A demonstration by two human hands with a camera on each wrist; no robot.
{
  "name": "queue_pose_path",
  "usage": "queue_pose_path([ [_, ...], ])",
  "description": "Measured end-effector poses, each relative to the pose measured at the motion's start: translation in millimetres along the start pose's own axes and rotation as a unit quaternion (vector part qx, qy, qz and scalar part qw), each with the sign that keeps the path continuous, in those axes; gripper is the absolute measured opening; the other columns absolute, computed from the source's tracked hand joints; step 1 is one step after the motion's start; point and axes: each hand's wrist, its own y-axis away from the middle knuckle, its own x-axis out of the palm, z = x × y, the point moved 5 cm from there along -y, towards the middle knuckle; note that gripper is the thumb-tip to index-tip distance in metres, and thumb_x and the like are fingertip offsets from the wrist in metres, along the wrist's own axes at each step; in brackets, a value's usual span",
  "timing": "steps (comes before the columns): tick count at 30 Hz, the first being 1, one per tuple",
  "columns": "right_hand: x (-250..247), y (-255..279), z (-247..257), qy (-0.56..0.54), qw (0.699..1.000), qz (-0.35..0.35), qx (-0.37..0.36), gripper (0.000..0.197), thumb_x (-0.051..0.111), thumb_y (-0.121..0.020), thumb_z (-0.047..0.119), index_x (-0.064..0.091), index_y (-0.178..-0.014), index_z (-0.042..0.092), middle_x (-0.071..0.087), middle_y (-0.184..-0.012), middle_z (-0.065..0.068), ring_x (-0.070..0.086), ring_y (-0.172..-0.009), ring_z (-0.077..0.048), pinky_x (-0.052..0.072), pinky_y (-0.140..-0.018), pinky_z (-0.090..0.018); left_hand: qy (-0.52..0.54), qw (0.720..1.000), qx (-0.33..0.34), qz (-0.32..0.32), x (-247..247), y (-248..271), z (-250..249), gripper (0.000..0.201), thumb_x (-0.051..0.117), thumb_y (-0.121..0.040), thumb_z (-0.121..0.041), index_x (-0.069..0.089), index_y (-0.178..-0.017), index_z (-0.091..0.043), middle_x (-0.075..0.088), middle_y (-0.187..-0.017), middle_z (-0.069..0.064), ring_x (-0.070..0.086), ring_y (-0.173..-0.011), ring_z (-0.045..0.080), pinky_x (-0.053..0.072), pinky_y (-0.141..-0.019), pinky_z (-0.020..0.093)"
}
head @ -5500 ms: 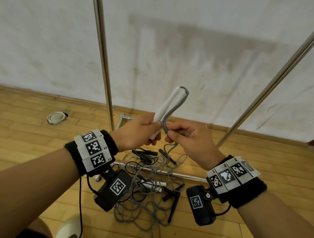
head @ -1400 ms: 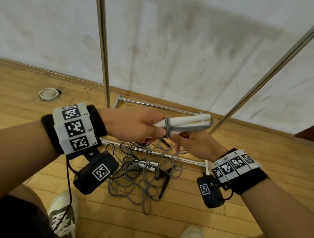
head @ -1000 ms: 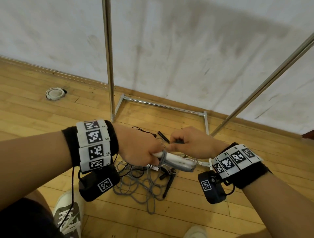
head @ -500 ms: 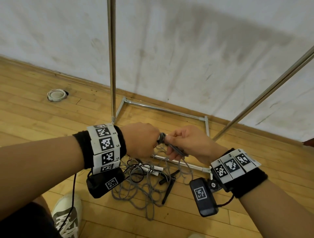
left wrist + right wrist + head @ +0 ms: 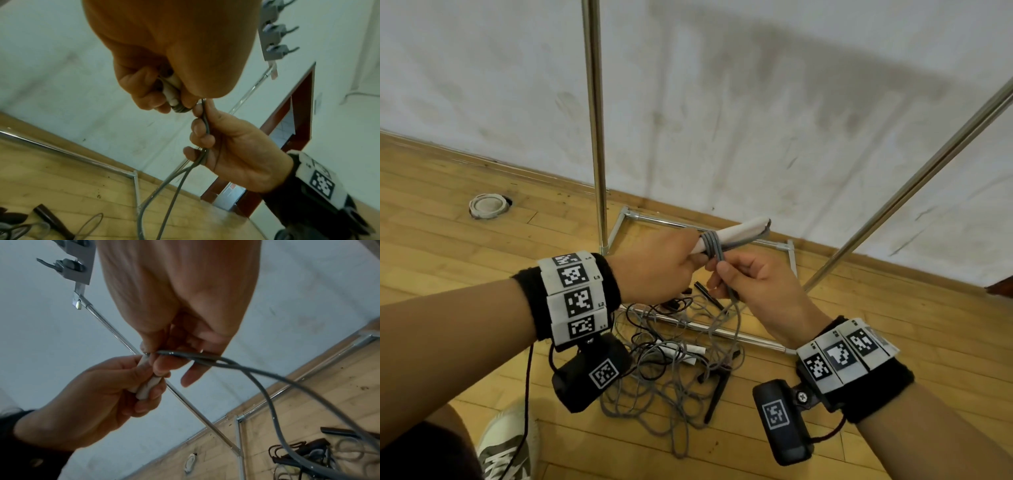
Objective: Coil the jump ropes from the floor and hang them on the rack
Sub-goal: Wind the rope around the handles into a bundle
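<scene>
- Centre of the head view: left hand (image 5: pixel 657 265) has its grip wrapped around a pair of white plastic jump-rope handles (image 5: pixel 732 233), held side by side and pointing toward the upper right.
- The thin grey rubbery rope cord (image 5: pixel 711 244) is looped a few turns around those handles, right by the left fingers.
- Right hand (image 5: pixel 753 291) sits just below, grip pinching the doubled grey cord, which trails down from there.
- Lower middle: a messy tangle of grey and black jump ropes (image 5: pixel 671 363) on the wooden plank floor (image 5: pixel 448 240), partly over the base bar of the shiny metal tube rack (image 5: pixel 594 120).
</scene>
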Motion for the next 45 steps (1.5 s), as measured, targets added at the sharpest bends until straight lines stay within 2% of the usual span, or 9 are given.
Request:
queue_pose_path([
  [4,-7.7,4.0,-3.4,-0.001,1.0,0.017,0.003,0.018,0.058,-0.095,0.0,0.072,-0.1,0.01,0.074,-0.078,-0.001,0.069,-0.071,-0.011,0.054,-0.069,-0.02,0.069,0.997,-0.007,0.026,-5.6,-0.6,-0.6,0.02,0.047,-0.102,-0.032,0.053,-0.09,-0.017,0.058,-0.073,0.001,0.052,-0.06,0.018,0.046,-0.058,0.042],
  [10,-16.7,10.7,-8.8,0.097,0.995,0.007,-0.017,0.037,0.059,-0.085,0.05,0.077,-0.083,0.018,0.064,-0.059,0.0,0.048,-0.048,-0.009,0.039,-0.051,-0.024,0.184,0.979,0.02,0.088,-9.4,6.1,-12.1,0.019,0.049,-0.102,-0.028,0.055,-0.089,-0.017,0.057,-0.067,-0.004,0.052,-0.059,0.018,0.05,-0.06,0.05],
  [13,-11.4,12.4,-5.5,0.132,0.987,0.064,-0.062,0.015,0.06,-0.092,0.036,0.074,-0.089,0.04,0.065,-0.069,0.012,0.055,-0.064,-0.002,0.045,-0.064,-0.022,0.195,0.973,0.034,0.122,-8.7,11.3,-14.0,0.018,0.048,-0.102,-0.031,0.056,-0.092,-0.019,0.058,-0.068,-0.003,0.053,-0.059,0.016,0.05,-0.062,0.049],
  [17,-16.7,9.6,-13.8,0.185,0.979,0.085,-0.03,0.043,0.06,-0.096,0.018,0.067,-0.082,0.058,0.067,-0.076,0.023,0.059,-0.075,0.003,0.05,-0.074,-0.021,0.191,0.963,0.058,0.18,-6.2,21.1,-21.3,0.015,0.048,-0.096,-0.038,0.055,-0.086,-0.029,0.059,-0.066,-0.006,0.053,-0.057,0.012,0.046,-0.055,0.036],
  [20,-18.1,16.4,-17.1,0.345,0.923,0.148,-0.09,0.014,0.071,-0.086,0.031,0.072,-0.075,0.041,0.067,-0.064,0.017,0.061,-0.067,-0.005,0.048,-0.06,-0.013,0.174,0.956,0.067,0.228,-2.0,27.7,-22.8,0.018,0.048,-0.099,-0.033,0.055,-0.085,-0.023,0.058,-0.067,-0.004,0.052,-0.058,0.012,0.045,-0.055,0.034],
  [24,-18.6,7.6,-16.1,0.329,0.926,0.162,-0.093,0.002,0.071,-0.086,0.022,0.069,-0.087,0.021,0.062,-0.072,0.014,0.058,-0.063,-0.006,0.044,-0.06,-0.023,0.13,0.946,0.064,0.289,5.2,35.8,-21.3,0.022,0.049,-0.101,-0.03,0.052,-0.079,-0.024,0.054,-0.064,-0.01,0.048,-0.055,0.008,0.043,-0.055,0.031],
  [28,-13.8,0.9,-19.6,0.384,0.901,0.192,-0.068,0.015,0.064,-0.093,0.035,0.064,-0.079,0.041,0.062,-0.067,0.023,0.059,-0.064,-0.001,0.042,-0.057,-0.014,0.011,0.942,0.076,0.327,21.8,43.3,-22.1,0.022,0.047,-0.101,-0.037,0.049,-0.081,-0.028,0.054,-0.071,-0.007,0.046,-0.058,0.008,0.044,-0.059,0.031],
  [33,-6.0,2.6,-20.2,0.384,0.906,0.18,-0.013,0.035,0.053,-0.094,0.052,0.066,-0.074,0.027,0.054,-0.057,0.02,0.044,-0.05,-0.002,0.036,-0.052,-0.022,-0.084,0.932,0.031,0.352,38.2,43.0,-11.5,0.023,0.044,-0.102,-0.04,0.048,-0.082,-0.028,0.056,-0.08,-0.002,0.048,-0.065,0.015,0.045,-0.065,0.035],
  [45,-1.3,4.7,-12.5,0.124,0.976,0.11,0.139,0.025,0.063,-0.095,0.022,0.07,-0.081,0.003,0.072,-0.067,-0.011,0.068,-0.055,-0.018,0.053,-0.049,-0.025,-0.171,0.97,-0.008,0.172,33.1,24.8,-2.7,0.013,0.048,-0.097,-0.029,0.049,-0.097,-0.015,0.05,-0.076,-0.003,0.05,-0.062,0.013,0.037,-0.051,0.026],
])
